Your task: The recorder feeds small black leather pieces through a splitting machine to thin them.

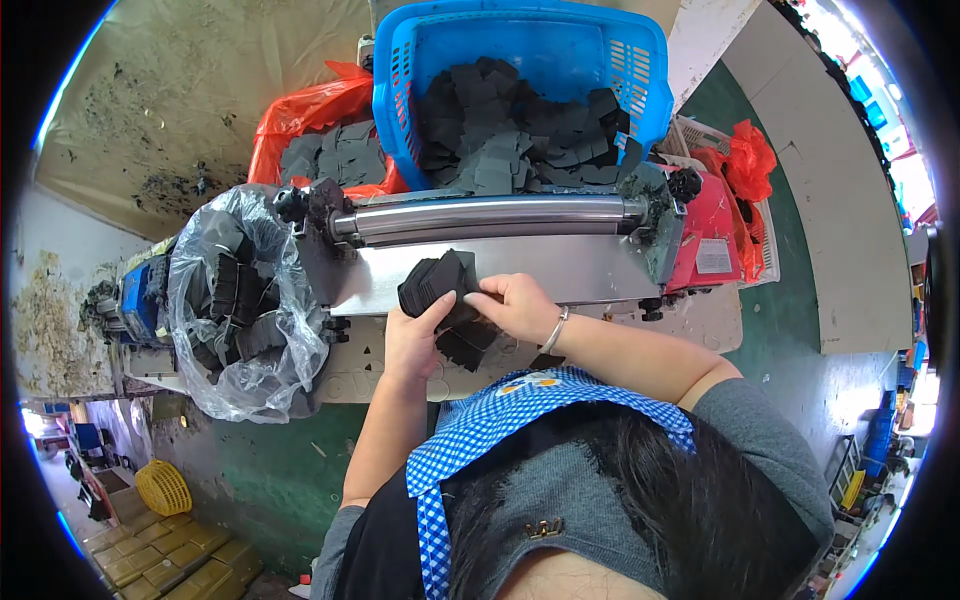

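My left hand (pixel 412 340) is closed round a fanned stack of thin black pieces (pixel 436 280), thumb on its near side. At the stack's right edge my right hand (pixel 517 305) pinches a black piece between thumb and fingers; where that piece ends is hard to see. More black pieces (pixel 466 345) lie just below the hands. Both hands are at the front edge of a shiny metal plate (pixel 590 265), part of a machine with a steel roller (pixel 490 218) behind it. Beyond the roller, a blue plastic basket (pixel 520 35) holds many loose black pieces.
A clear plastic bag (pixel 270 375) of bundled black pieces stands left of the machine. Behind it lies a red bag (pixel 300 110) with more pieces. The machine's red housing (pixel 708 230) and a white crate (pixel 768 235) are at the right. Stacked boxes (pixel 175 555) sit lower left.
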`<state>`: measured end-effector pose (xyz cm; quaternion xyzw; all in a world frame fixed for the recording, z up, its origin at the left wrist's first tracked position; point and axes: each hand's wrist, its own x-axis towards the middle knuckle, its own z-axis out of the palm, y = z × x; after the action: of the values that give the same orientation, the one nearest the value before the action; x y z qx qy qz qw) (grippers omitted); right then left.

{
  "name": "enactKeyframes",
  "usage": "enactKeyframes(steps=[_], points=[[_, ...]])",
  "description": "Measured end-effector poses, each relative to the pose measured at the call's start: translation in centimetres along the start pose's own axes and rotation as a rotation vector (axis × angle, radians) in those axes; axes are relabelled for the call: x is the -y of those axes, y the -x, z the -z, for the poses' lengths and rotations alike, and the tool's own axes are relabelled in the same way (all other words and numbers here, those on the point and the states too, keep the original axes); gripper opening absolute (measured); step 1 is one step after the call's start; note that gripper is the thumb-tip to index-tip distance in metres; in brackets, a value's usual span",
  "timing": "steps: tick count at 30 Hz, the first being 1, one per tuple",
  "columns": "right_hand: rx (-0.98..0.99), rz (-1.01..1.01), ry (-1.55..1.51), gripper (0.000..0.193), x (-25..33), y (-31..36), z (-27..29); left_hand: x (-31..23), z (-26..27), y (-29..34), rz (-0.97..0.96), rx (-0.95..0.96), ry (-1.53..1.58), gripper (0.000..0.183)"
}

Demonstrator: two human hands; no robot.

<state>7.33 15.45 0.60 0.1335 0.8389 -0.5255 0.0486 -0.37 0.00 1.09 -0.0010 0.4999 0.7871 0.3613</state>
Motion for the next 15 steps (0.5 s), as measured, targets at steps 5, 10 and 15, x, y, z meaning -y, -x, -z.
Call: enactKeyframes(steps=[5, 10, 15], points=[[-0.284, -0.586, -0.902, 0.03, -2.3, -1.8, 2.2, 0.6, 1.6, -0.4, -0.32, -0.099, -0.391, 0.027], [-0.174, 0.092, -0.28, 0.026, -0.2, 0.1, -0.5, 0.9, 0.1, -0.1, -0.287, -0.167, -0.319, 0.02], [-0.169, 0.111, -0.166, 0.03, 0.8, 0.5, -0.9, 0.8, -0.3, 0.3, -0.094, -0.054, -0.136, 0.015]])
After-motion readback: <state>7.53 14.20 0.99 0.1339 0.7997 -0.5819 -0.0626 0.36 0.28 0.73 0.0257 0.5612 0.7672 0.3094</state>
